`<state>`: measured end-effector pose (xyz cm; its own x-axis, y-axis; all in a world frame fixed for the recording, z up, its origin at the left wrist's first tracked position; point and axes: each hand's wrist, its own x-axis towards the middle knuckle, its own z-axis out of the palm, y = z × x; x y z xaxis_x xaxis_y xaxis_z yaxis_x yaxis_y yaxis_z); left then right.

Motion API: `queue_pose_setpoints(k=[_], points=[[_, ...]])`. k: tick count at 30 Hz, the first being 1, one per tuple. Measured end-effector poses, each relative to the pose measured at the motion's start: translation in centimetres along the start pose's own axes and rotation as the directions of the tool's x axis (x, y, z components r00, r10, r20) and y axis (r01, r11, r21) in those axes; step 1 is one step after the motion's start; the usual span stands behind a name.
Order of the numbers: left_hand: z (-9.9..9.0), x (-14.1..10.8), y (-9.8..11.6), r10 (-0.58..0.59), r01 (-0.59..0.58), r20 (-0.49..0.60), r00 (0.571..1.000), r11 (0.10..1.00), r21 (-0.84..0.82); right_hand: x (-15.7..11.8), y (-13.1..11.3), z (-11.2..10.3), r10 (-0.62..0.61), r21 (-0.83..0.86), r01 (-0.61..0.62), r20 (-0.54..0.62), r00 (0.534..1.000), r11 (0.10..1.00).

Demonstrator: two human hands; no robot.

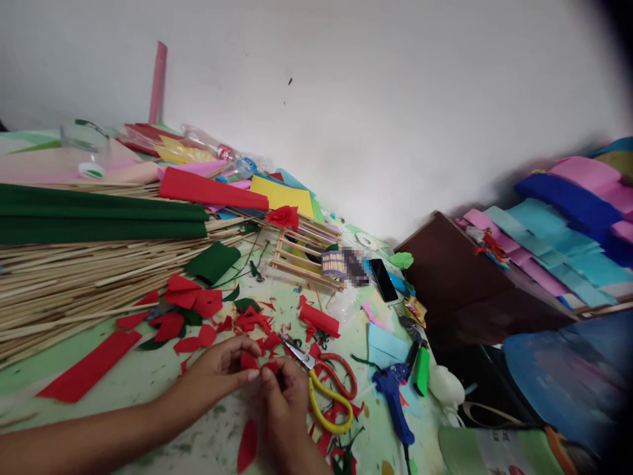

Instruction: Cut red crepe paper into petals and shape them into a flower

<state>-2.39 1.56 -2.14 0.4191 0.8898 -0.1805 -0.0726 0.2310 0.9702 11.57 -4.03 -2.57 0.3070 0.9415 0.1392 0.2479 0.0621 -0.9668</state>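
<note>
My left hand (228, 364) and my right hand (287, 389) meet over the near part of the table, both with fingers pinched on a small red crepe paper piece (250, 361). The fingers partly cover it. Just below, a red paper petal (247, 446) lies by my right wrist. Scissors (330, 396) with one yellow and one red handle rest open to the right of my right hand. Red scraps (252, 321) are scattered beyond my fingers, along with a red paper roll (320, 320) and cut red pieces (192, 295). To the left lies a red strip (91, 366).
Many thin wooden sticks (89, 284) fill the left side under green crepe paper (99, 212). A small stick frame (306, 260) holds a red paper flower (283, 218). Rightward are a phone (384, 280), a blue glue gun (394, 402), a green lighter (421, 371) and a brown cabinet (475, 277).
</note>
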Motion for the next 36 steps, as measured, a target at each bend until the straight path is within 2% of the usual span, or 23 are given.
queue_pose_setpoints(k=[6, 14, 20, 29, 36], points=[[0.2, -0.5, 1.4, -0.027, 0.028, -0.017, 0.999, 0.998, 0.06, 0.2, 0.0, -0.4, 0.076, 0.059, -0.081, 0.083, 0.994, 0.995], [0.1, -0.4, 0.9, -0.057, 0.058, 0.028, 0.998, 0.998, -0.008, 0.1, -0.2, -0.4, 0.123, 0.118, -0.131, 0.079, 0.989, 0.984], [0.0, -0.3, 0.9, -0.043, 0.043, 0.026, 0.999, 0.999, 0.023, 0.1, -0.1, -0.3, 0.139, 0.166, -0.152, 0.087, 0.986, 0.974], [0.0, -0.5, 1.0, -0.056, 0.056, -0.012, 0.998, 0.998, -0.003, 0.2, 0.1, -0.3, 0.103, 0.073, -0.107, 0.059, 0.993, 0.992], [-0.1, -0.3, 0.9, 0.014, -0.014, 0.043, 0.999, 1.0, -0.011, 0.3, -0.3, -0.3, 0.077, -0.031, -0.075, 0.068, 0.995, 0.997]])
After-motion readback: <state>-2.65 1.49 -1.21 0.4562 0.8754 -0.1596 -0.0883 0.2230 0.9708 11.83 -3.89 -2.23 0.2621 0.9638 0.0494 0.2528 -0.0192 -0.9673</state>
